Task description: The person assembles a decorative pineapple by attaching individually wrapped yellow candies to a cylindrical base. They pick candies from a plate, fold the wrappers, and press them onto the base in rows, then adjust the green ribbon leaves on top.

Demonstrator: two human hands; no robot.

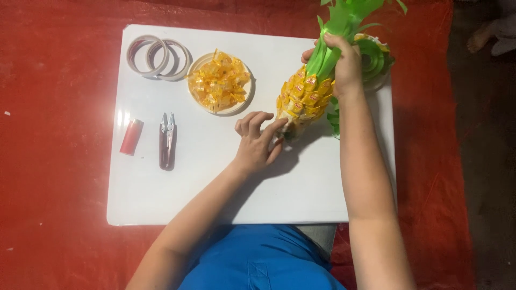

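The candy pineapple [302, 96] slants, green paper leaves [344, 21] up-right, base down-left; yellow wrapped sweets cover it. Right hand [344, 67] clamps its neck; left hand [258, 140], fingers apart, seemingly touches the base.

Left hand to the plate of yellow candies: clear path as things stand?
Probably yes. The left hand rests by the base of the candy pineapple, and the plate of yellow candies lies just up and to its left, with only bare white board between. The hand looks to be pressing something at the pineapple's base.
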